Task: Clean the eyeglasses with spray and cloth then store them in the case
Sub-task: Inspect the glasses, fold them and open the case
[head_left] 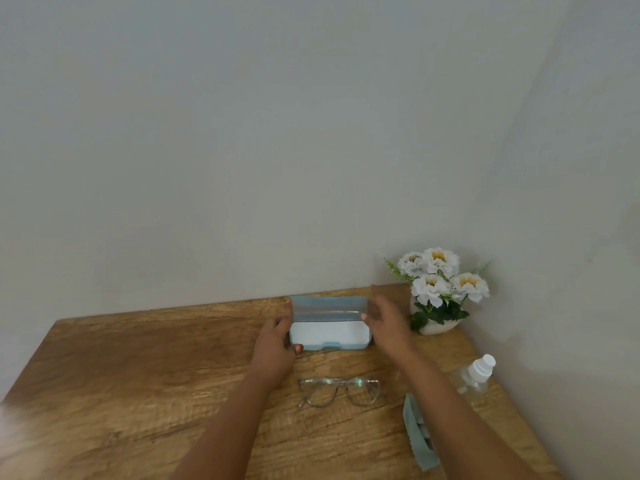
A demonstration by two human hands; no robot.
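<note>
Eyeglasses [341, 384] are lying flat on the table [138, 375] just in front of the case [329, 332], not touching it, and neither hand is on them. The frame is clear and is blending into the wood grain, so I'm not calling whether the temples are folded. My read on handling: light, thin, stiff in the frame but weak at the hinges, lenses smudging easily and probably getting slick once sprayed. I'm suggesting a pinch at the bridge or an outer frame corner, fingers off the glass, no twisting. The case is sitting open against the wall [242, 133], lid standing up and pale lining showing, with nothing visible inside. The left hand [275, 344] is gripping the case's left end, thumb on the front edge and fingers wrapping behind. The right hand [386, 323] is sitting at the case's right end with fingers spread and fairly straight, not clamping anything, thumb tip touching or nearly touching the lid edge. The cloth [414, 427] is lying crumpled in front of the case and to its right, just beside the glasses and partly under the right forearm. The spray bottle [476, 374] is lying on its side further right of the case. The flower pot [438, 289] is standing just right of the case. I'm not able to tell whether the lenses are clean.
</note>
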